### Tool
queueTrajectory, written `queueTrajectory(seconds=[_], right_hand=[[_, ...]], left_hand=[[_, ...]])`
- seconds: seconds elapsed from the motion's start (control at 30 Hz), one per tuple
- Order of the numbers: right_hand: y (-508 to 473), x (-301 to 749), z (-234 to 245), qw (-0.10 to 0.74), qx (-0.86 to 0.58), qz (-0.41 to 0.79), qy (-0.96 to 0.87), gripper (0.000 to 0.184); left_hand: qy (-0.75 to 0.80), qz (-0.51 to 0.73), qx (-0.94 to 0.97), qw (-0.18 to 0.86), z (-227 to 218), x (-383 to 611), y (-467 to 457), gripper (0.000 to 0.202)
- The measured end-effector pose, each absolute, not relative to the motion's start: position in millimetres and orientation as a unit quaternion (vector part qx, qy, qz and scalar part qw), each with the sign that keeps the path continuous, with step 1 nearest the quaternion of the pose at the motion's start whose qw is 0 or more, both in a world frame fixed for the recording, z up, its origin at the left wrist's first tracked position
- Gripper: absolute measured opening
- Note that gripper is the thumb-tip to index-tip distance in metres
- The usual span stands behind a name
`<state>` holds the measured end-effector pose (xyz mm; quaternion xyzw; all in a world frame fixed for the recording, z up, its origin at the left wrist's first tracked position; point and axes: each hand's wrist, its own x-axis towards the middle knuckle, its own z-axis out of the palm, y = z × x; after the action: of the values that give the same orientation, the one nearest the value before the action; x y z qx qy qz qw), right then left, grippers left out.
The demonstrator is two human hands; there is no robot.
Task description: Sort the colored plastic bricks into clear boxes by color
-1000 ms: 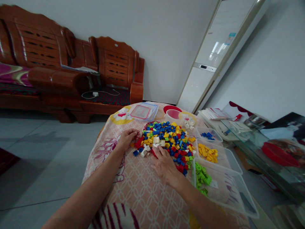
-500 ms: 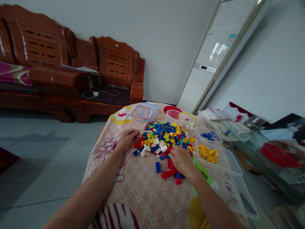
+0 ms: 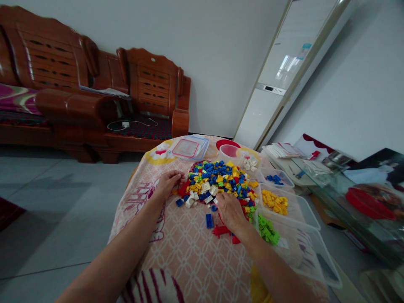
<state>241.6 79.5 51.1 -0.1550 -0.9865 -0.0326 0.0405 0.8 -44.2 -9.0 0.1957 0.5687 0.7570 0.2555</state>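
Observation:
A heap of small building bricks (image 3: pixel 221 181) in blue, yellow, red, green and white lies on a pink patterned cloth (image 3: pixel 186 248). My left hand (image 3: pixel 168 182) rests at the heap's left edge, fingers curled against the bricks. My right hand (image 3: pixel 229 209) lies palm down on the heap's near edge, fingers bent over red bricks; what they hold is hidden. A blue brick (image 3: pixel 208 220) and red bricks (image 3: pixel 221 230) lie loose just in front of it.
Clear trays to the right hold sorted bricks: green (image 3: pixel 268 230), yellow (image 3: pixel 275 201), blue (image 3: pixel 274 179), white (image 3: pixel 251 162). Tray lids (image 3: pixel 189 148) and a red-lidded tub (image 3: pixel 229 148) lie beyond the heap. A wooden sofa (image 3: pixel 94 92) stands behind; a glass table (image 3: pixel 353 185) at right.
My right hand swept right and back along the heap's near edge, dragging out red and blue bricks onto the cloth. My left hand stayed put.

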Motion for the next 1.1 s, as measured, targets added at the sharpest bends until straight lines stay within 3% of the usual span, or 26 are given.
queueTrajectory(seconds=[0.47,0.8,1.03,1.1], right_hand=[[81,244,48,0.052,-0.138,-0.008,-0.989,0.020],[106,251,71,0.117,-0.162,0.293,-0.935,0.019],[146,269,76,-0.003,-0.241,0.458,-0.855,0.018],[161,271,78,0.096,-0.282,0.512,-0.806,0.028]], left_hand=[[0.564,0.762,0.190,0.254,-2,5,-46,0.029],[0.563,0.762,0.189,0.257,-5,3,-45,0.033],[0.552,0.770,0.188,0.258,-5,4,-45,0.032],[0.555,0.768,0.190,0.257,-4,5,-45,0.032]])
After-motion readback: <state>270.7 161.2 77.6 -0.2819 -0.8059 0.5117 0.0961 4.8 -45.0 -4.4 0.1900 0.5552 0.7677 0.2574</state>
